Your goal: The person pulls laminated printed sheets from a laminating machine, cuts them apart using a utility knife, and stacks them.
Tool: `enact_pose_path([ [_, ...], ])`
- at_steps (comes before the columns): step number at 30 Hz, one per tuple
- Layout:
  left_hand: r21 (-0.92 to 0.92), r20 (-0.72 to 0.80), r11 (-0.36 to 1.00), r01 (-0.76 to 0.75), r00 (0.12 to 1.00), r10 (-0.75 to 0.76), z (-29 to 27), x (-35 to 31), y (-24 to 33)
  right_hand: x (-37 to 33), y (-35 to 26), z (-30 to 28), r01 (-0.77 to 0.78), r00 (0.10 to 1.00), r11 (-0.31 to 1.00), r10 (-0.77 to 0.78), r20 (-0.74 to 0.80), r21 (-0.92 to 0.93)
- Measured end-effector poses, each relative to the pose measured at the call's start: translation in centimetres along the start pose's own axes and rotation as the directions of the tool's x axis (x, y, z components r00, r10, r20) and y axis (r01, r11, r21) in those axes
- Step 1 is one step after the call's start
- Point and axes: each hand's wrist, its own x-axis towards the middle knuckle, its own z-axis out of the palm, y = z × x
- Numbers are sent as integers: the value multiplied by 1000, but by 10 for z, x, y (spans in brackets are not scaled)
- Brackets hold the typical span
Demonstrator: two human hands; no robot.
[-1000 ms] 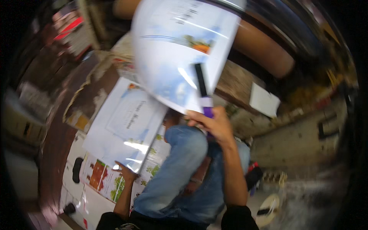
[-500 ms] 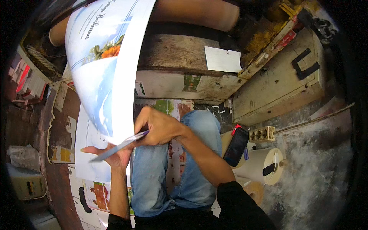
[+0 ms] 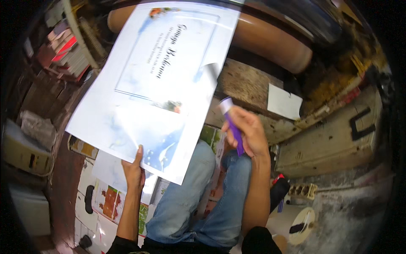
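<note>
Holding the big glossy sheet (image 3: 156, 84) up in front, the person sits with knees bent in blue jeans (image 3: 190, 194). The sheet is the largest thing here. It is white and pale blue with a framed panel, and it slants from its lower corner near the lap up and away toward the top of the view, so its long axis runs from lower left to upper right. The left hand (image 3: 134, 169) pinches it at the lower edge, thumb on the near face and the other fingers hidden behind the paper.

Beyond it lies a brown cardboard roll (image 3: 270, 42), and under that a worn wooden plank (image 3: 245, 84) with a small white card (image 3: 284, 101) lying on it. More printed sheets (image 3: 114, 199) are spread on the floor beneath the left arm.

The right hand (image 3: 249, 131) is curled around a purple marker (image 3: 232, 127), fingers wrapped on the barrel. The marker's pale end points up and to the left, toward the sheet's right edge, which is just beside that tip; I cannot tell whether they touch. So the sheet lies up and to the left of the right hand, the nearer of the two to that free right edge, while the left hand keeps to the bottom corner.
</note>
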Motion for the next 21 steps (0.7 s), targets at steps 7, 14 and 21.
enact_pose_path([
  [7, 72, -43, 997, 1, 999, 2, -7, -14, -10, 70, 9, -41, 164, 908, 954, -245, -338, -252],
  [14, 18, -54, 992, 125, 991, -124, -11, -38, -11, 161, -32, -102, 176, 835, 861, -387, -391, -478],
  [21, -34, -22, 983, 182, 983, -183, -28, -49, -11, 228, -82, -127, 181, 867, 752, -426, -258, -633],
])
